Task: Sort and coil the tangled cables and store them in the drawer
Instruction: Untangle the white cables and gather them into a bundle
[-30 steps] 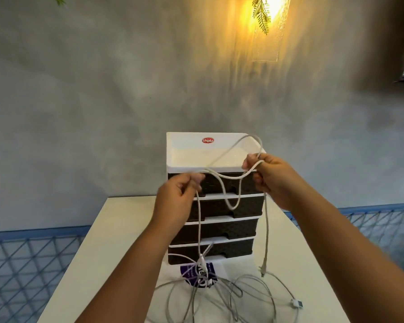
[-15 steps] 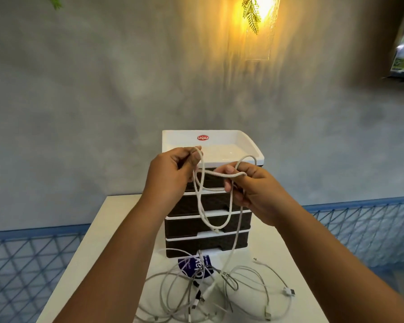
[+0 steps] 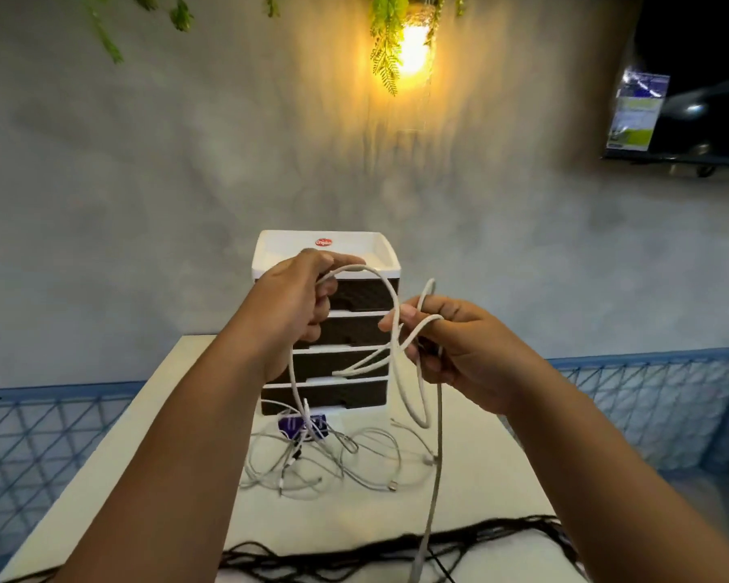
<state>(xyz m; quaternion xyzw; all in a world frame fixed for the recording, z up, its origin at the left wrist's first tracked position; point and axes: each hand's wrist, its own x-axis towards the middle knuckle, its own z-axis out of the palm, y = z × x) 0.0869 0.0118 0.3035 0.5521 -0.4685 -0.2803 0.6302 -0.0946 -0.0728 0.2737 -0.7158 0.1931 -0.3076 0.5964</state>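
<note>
- White cable (image 3: pixel 390 330): you hold it looped in the air in front of the drawer unit (image 3: pixel 327 326); your left hand (image 3: pixel 295 307) curls its fingers round one loop, your right hand (image 3: pixel 451 351) pinches the crossing strands.
- Drawer unit: red oval sticker (image 3: pixel 323 242) on its top tray, writing too blurred to read; four dark drawers, all closed.
- Tangled cables (image 3: pixel 337 456) lie on the white table (image 3: pixel 102 452) just in front of the drawer unit, a purple label (image 3: pixel 302 427) among them.
- Behind the drawer unit: grey wall (image 3: pixel 144 195), lit lamp (image 3: pixel 411 52) with hanging leaves.
</note>
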